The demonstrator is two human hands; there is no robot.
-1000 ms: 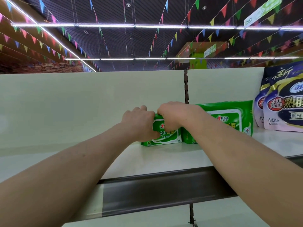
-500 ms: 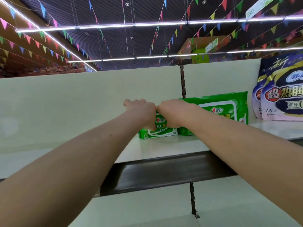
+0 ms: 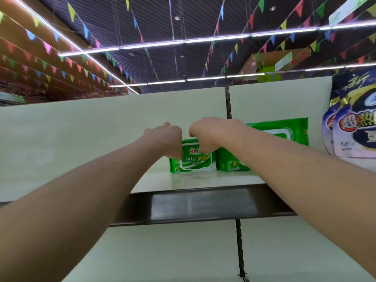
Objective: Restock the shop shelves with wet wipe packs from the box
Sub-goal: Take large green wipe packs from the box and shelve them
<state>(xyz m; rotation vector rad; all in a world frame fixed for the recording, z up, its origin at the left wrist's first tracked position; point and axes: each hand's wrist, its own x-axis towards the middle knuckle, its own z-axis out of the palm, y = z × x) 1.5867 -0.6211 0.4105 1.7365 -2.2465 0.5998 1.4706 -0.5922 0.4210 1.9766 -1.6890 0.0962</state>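
Both grips are on one small wet wipe pack, which stands upright on the white shelf at the centre of the frame, its printed face toward us. Our left grip is curled over the pack's upper left corner and our right grip is curled over its top edge, so each is clamped on it, though what lies behind the pack is hidden from us. Just right of it, touching or nearly so, stands a second small pack. Behind that rises a larger green pack, and purple bags fill the right edge of the frame. The box is not in view. We judge the pack light and soft: a film wrapper round a damp stack, which gives under pressure and has a glossy, rather slippery skin. We would take it by the two short ends or across the top, with broad, even pressure rather than a pinch on the sealed seams. Set on its narrow edge it may topple, so we judge that it wants squaring against its neighbour before we let go.
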